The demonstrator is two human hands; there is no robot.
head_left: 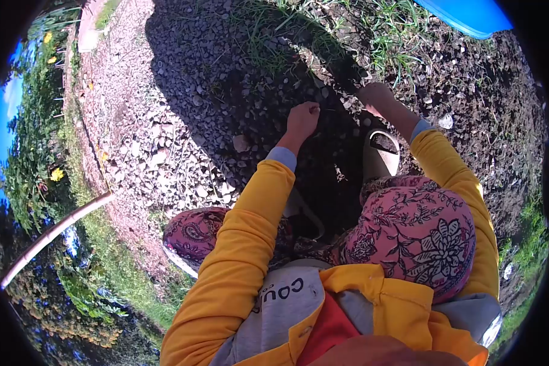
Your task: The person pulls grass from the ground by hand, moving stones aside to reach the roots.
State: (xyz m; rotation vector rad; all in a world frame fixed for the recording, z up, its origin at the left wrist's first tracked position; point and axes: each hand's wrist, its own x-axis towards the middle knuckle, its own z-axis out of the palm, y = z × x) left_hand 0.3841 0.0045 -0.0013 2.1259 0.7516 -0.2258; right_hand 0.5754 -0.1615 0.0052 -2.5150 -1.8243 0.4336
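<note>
My left hand (303,121) is closed in a fist or pinch over the shaded gravel (238,79). Anything inside its fingers is too small to make out. To the right, my right hand (377,99) reaches down to the soil with its fingers curled, partly in shadow. What it grips, if anything, is hidden. Green grass tufts (396,43) grow just beyond the right hand. Below it shows a light-coloured shoe (381,155) on my foot. A larger stone (241,143) lies left of my left wrist.
Sunlit gravel (155,146) stretches to the left, dark soil (488,104) to the right. A blue plastic object (470,15) stands at the top right. At the left are a pale pole (58,235) and plants with yellow flowers (57,175). My patterned knees frame the space below my hands.
</note>
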